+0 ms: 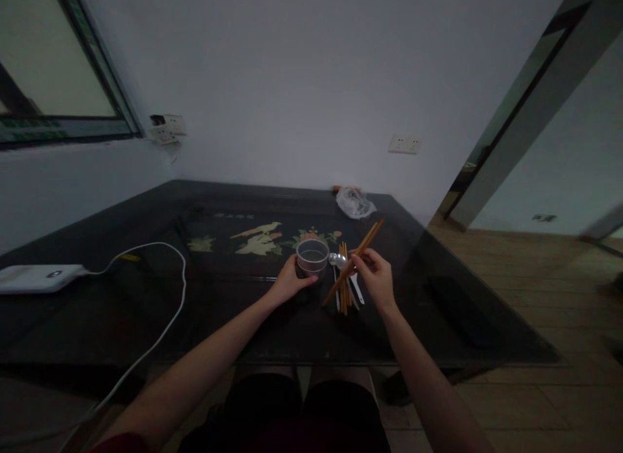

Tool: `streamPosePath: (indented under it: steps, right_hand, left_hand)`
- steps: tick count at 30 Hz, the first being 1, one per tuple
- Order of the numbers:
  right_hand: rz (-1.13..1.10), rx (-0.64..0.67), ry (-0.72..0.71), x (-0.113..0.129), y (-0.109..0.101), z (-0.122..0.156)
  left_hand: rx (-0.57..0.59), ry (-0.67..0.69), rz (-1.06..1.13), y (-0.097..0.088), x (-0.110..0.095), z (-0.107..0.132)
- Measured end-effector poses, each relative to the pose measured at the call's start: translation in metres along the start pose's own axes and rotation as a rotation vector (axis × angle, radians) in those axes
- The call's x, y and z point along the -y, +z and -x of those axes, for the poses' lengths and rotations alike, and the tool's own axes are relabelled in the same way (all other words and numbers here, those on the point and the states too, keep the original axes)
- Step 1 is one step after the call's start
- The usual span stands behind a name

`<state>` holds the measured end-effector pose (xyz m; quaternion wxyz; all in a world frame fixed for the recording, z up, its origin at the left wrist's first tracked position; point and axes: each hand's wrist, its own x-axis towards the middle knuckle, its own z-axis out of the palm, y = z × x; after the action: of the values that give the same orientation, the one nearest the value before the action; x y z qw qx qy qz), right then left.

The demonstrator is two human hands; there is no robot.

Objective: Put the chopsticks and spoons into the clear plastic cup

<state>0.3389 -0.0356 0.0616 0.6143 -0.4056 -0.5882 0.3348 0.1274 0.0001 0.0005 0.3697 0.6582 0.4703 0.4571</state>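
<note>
My left hand (291, 283) is wrapped around a clear plastic cup (312, 257) that stands upright on the dark table (146, 310). To the right of the cup, my right hand (376, 279) pinches a pair of brown chopsticks (357, 257), held slanted from upper right to lower left. Beneath them, on the table, lie several more brown chopsticks (343, 297), a metal spoon (337, 260) and a white plastic utensil (357, 287).
A white power bank (36, 278) lies at the table's left edge with a white cable (165, 323) trailing off the front. A crumpled clear bag (355, 203) sits at the table's far side by the wall. Wooden floor lies to the right.
</note>
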Motion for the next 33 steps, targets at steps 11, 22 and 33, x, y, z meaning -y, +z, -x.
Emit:
streamPosePath:
  steps: [11,22,33]
  right_hand:
    - [0.057,-0.035,-0.312,0.084,0.007,-0.062]
    - [0.212,0.329,-0.131,0.016,0.059,-0.098]
    - [0.309,0.400,-0.117,-0.001,0.065,-0.086]
  left_hand:
    - [0.004,0.006,0.006,-0.001,0.005,-0.004]
    - [0.009,0.034,0.039,0.000,0.011,-0.005]
    - [-0.001,0.035,0.014,-0.001,0.004,-0.005]
